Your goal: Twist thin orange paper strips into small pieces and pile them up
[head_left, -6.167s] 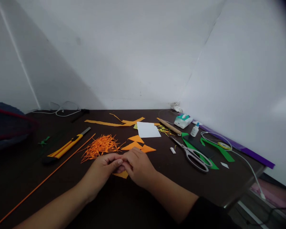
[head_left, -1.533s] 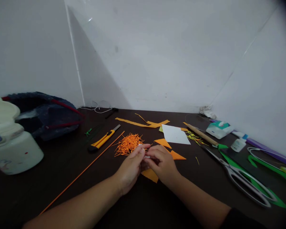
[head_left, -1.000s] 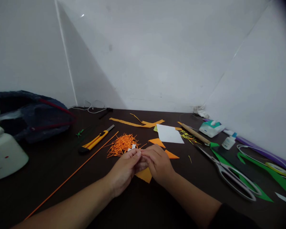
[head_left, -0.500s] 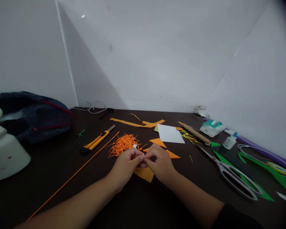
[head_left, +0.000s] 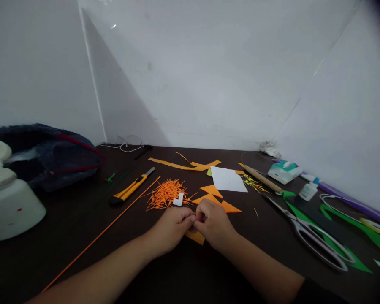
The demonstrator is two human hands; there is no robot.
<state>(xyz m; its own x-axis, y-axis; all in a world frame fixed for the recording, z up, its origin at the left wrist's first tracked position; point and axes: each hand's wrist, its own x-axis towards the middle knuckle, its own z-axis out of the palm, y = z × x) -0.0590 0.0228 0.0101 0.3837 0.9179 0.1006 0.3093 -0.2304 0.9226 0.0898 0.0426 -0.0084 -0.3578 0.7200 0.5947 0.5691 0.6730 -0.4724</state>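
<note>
My left hand (head_left: 172, 228) and my right hand (head_left: 213, 221) meet over the table, fingertips pinched together. Whatever lies between the fingers is too small and hidden to name. Below them, partly covered, is an orange-yellow paper piece (head_left: 195, 237). Just beyond my left hand lies a heap of thin orange paper strands (head_left: 166, 193), with a small white paper scrap (head_left: 178, 200) on its near right side. Cut orange paper triangles (head_left: 211, 191) lie behind my right hand.
To the left are a yellow utility knife (head_left: 129, 189), a long thin orange stick (head_left: 104, 231), a white jar (head_left: 14, 209) and a dark blue bag (head_left: 60, 156). White paper (head_left: 228, 179) lies behind. On the right are scissors (head_left: 310, 234), a glue bottle (head_left: 309, 190) and green paper (head_left: 354, 257).
Both hands have shifted slightly nearer to me, still pinched together. More of the white scrap on the orange heap now shows. The whole view has shifted a little.
</note>
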